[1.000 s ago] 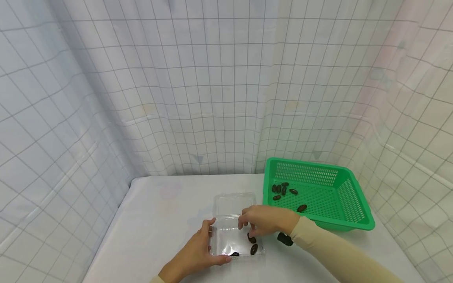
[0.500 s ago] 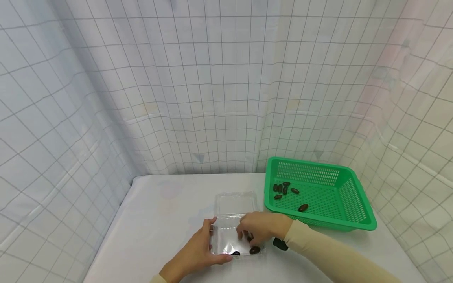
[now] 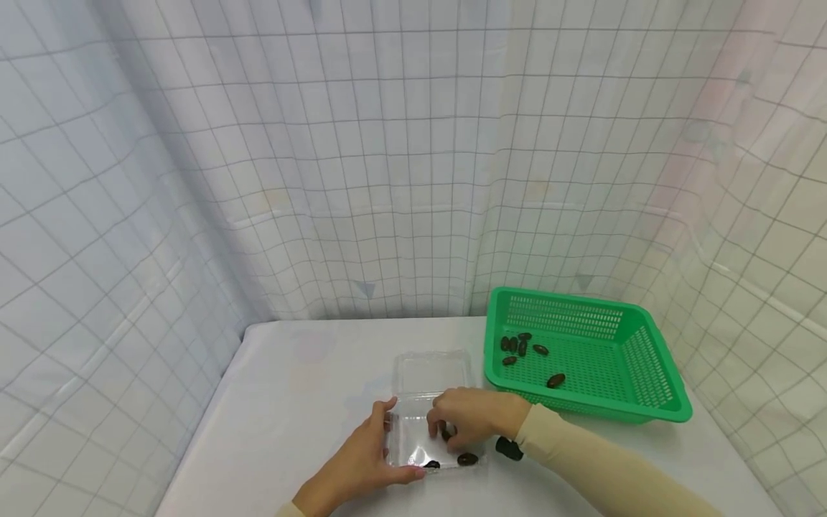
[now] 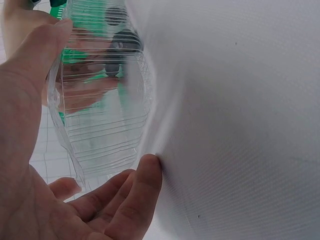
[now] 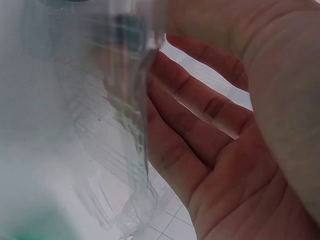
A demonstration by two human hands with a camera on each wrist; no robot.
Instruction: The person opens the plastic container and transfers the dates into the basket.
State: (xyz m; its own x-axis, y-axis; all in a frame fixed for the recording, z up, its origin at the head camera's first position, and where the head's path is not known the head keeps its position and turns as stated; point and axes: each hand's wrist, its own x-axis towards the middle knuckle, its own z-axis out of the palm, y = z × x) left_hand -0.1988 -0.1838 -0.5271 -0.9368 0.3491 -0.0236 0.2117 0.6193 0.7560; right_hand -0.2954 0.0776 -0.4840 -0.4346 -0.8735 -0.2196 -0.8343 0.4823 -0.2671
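right hand [image 3: 474, 416] shifted left, pinching dark oval [image 3: 446, 434]; left hand [image 3: 357, 459] grips clear box [image 3: 410, 435]; green basket [image 3: 597, 366] beside

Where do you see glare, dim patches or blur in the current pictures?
Head view: bright glare on the floor of the clear plastic hinged container; left wrist view: the white cloth table surface looks dim and grey; right wrist view: the container's plastic is hazy, a green patch at lower left out of focus.
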